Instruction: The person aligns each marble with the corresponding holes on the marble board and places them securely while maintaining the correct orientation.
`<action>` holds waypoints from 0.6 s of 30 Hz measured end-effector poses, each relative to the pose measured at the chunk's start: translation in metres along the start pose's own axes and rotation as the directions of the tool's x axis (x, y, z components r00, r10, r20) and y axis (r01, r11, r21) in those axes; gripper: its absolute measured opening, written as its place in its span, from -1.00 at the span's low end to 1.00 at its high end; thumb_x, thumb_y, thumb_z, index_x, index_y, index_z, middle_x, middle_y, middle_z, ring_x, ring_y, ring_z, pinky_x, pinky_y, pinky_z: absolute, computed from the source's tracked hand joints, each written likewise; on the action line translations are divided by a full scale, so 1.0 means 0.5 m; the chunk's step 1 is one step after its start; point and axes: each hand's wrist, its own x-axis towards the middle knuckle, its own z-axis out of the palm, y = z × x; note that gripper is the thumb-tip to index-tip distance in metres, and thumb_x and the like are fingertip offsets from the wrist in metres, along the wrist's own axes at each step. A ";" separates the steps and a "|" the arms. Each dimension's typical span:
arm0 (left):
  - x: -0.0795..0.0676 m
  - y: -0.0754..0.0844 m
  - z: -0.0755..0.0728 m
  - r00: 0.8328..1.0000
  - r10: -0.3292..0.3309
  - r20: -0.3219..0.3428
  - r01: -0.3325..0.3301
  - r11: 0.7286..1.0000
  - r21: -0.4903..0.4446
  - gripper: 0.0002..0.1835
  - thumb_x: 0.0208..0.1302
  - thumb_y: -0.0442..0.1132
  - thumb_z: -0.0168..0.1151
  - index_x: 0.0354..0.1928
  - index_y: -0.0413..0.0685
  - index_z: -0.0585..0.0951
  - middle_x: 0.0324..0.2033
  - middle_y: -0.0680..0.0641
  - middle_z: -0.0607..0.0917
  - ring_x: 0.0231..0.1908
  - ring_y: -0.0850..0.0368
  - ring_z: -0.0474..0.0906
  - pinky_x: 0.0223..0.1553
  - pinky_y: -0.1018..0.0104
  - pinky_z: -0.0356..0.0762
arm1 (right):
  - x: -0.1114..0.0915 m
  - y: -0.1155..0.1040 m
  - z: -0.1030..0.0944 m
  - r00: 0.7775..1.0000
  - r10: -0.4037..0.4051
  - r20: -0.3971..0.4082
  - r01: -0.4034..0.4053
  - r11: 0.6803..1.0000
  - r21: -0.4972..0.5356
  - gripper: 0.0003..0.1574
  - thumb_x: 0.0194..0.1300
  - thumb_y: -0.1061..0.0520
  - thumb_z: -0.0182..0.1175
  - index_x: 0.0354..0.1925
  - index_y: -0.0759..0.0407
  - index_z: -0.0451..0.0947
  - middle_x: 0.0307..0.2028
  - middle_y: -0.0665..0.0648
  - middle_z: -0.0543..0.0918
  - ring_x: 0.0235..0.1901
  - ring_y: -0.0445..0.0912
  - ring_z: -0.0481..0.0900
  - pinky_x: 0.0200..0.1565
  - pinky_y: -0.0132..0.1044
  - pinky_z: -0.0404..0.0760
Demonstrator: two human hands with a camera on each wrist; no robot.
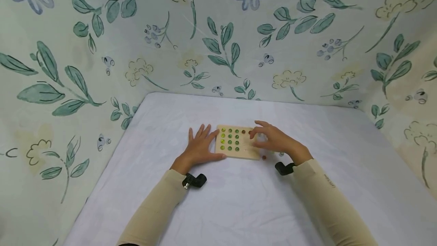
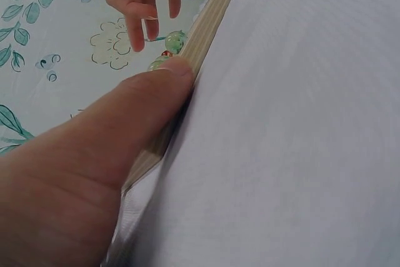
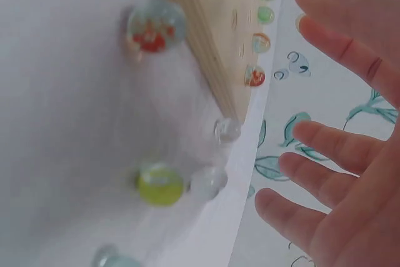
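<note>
A pale wooden board [image 1: 246, 152] with rows of round hollows lies on the white cloth, seen in the head view. Yellow-green marbles [image 1: 223, 141] fill its left column, green marbles [image 1: 230, 142] the columns beside it. Along the far row sits a reddish marble [image 1: 243, 132]. My left hand [image 1: 201, 149] spreads at the board's left side, its thumb [image 2: 147, 104] against the near edge. Over the board's right part hovers my right hand [image 1: 275, 138], fingers apart. In the right wrist view, nothing shows between its thumb and index finger; red-patterned marbles [image 3: 255, 75] stand in the board nearby.
Loose marbles lie right of the board: a clear one with red [image 3: 156, 27], a yellow-green one [image 3: 160, 186] and clear ones [image 3: 209, 183]. The white cloth [image 1: 232, 208] covers the table up to a floral-patterned backdrop [image 1: 218, 48].
</note>
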 end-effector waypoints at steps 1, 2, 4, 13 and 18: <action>0.000 -0.001 0.001 1.000 -0.001 0.000 0.001 1.000 0.000 0.12 -0.10 0.58 0.15 0.50 0.27 0.11 0.51 -0.08 -0.04 0.49 -0.07 -0.33 0.34 -0.26 -0.57 | -0.004 0.004 -0.002 1.000 0.006 -0.002 -0.006 1.000 0.001 -0.83 0.24 0.03 0.30 -0.17 -0.08 0.60 0.44 0.30 0.13 0.38 0.30 0.08 0.27 0.32 0.15; 0.001 -0.001 0.001 1.000 -0.002 0.001 0.002 1.000 0.000 0.13 -0.10 0.58 0.15 0.50 0.27 0.10 0.51 -0.08 -0.05 0.49 -0.06 -0.33 0.34 -0.26 -0.57 | -0.008 0.008 -0.004 1.000 0.013 -0.004 -0.013 1.000 0.003 -0.82 0.24 0.03 0.31 -0.16 -0.08 0.60 0.44 0.30 0.12 0.38 0.30 0.08 0.28 0.32 0.14; 0.001 -0.001 0.002 1.000 -0.002 0.002 0.002 1.000 0.004 0.13 -0.10 0.59 0.14 0.50 0.27 0.10 0.51 -0.08 -0.05 0.49 -0.06 -0.34 0.34 -0.26 -0.58 | -0.016 0.017 -0.007 1.000 0.019 -0.007 -0.019 1.000 0.005 -0.81 0.24 0.03 0.31 -0.15 -0.06 0.60 0.43 0.31 0.12 0.38 0.31 0.08 0.28 0.32 0.14; -0.001 0.002 0.000 1.000 0.001 -0.003 -0.001 1.000 -0.008 0.12 -0.09 0.57 0.16 0.50 0.26 0.11 0.51 -0.09 -0.04 0.49 -0.08 -0.32 0.34 -0.26 -0.57 | -0.044 0.051 -0.016 0.999 0.048 -0.018 -0.048 0.999 0.007 -0.80 0.22 0.04 0.32 -0.16 -0.03 0.61 0.42 0.36 0.14 0.37 0.32 0.08 0.28 0.32 0.13; -0.001 0.002 -0.001 1.000 -0.001 0.001 0.001 1.000 0.000 0.13 -0.09 0.58 0.14 0.51 0.27 0.10 0.51 -0.08 -0.06 0.49 -0.07 -0.34 0.34 -0.26 -0.57 | -0.056 0.068 -0.017 0.997 0.069 -0.017 -0.068 0.998 0.007 -0.79 0.21 0.05 0.33 -0.16 -0.02 0.61 0.41 0.38 0.15 0.37 0.34 0.07 0.28 0.34 0.12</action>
